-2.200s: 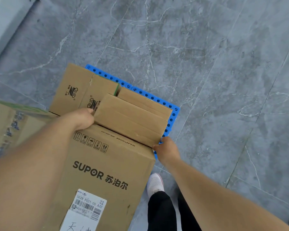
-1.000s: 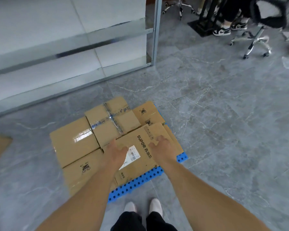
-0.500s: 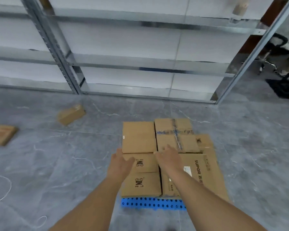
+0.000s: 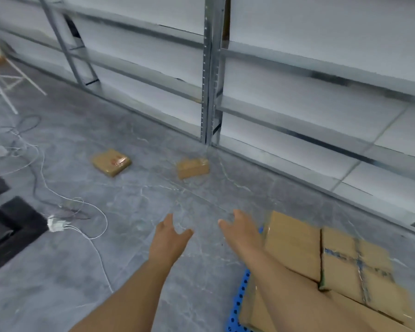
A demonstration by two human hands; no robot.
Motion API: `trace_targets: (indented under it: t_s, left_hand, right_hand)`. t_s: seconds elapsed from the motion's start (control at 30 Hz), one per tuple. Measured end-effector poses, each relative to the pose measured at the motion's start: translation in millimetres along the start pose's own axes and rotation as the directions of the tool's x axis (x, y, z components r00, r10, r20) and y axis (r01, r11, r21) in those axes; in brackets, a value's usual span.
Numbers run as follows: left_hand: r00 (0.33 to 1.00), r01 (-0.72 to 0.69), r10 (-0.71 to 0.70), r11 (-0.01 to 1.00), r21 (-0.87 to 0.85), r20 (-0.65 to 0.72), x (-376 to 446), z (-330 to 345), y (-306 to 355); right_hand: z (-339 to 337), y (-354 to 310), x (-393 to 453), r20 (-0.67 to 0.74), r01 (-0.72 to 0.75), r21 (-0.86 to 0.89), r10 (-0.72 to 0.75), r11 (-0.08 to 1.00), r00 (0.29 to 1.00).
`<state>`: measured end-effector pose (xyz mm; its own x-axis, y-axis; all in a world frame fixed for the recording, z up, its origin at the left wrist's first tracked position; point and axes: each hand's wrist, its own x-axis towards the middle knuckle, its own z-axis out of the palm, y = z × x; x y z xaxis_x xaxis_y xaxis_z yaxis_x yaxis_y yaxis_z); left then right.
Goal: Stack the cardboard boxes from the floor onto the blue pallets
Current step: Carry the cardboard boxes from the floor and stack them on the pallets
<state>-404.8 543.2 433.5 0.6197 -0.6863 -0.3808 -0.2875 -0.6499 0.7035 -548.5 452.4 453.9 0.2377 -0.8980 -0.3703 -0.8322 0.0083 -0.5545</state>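
Head view: both hands, left point(image 4: 170, 238) and right point(image 4: 243, 232), are held spread and empty. Two brown cardboard boxes, one flat point(image 4: 111, 162) and one small point(image 4: 193, 167), lie at twelve o'clock, well apart from the blue perforated plastic pallet point(image 4: 240, 298) at five o'clock. Each box should be gripped at opposite sides.

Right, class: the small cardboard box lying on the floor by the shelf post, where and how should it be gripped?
Probably by its two short ends, one hand on each, coming from above on the open floor side. The small box lies flat, long side facing us, with the shelf post close behind it.
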Motion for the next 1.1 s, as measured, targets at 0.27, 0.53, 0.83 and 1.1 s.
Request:
trace_targets:
  t_s: [0.27, 0.53, 0.83, 1.1]
  left_hand:
    - [0.986, 0.122, -0.131, 0.988, -0.096, -0.098, 48, -66, -55]
    - [0.958, 0.213, -0.232, 0.969, -0.123, -0.166, 147, -107, -61]
    - [0.938, 0.239, -0.267, 0.960, -0.148, -0.221, 302, -163, -2]
    - [0.895, 0.325, -0.339, 0.941, -0.097, -0.291, 388, -207, 7]
  right_hand:
    - [69, -96, 36, 0.118, 0.126, -0.076, -0.116, 0.989, 0.986]
    - [103, -173, 127, 0.226, 0.208, -0.069, -0.188, 0.976, 0.956]
    - [102, -291, 278, 0.271, 0.281, -0.083, -0.250, 0.956, 0.930]
    - [125, -363, 371, 0.372, 0.328, -0.190, -0.241, 0.926, 0.896]
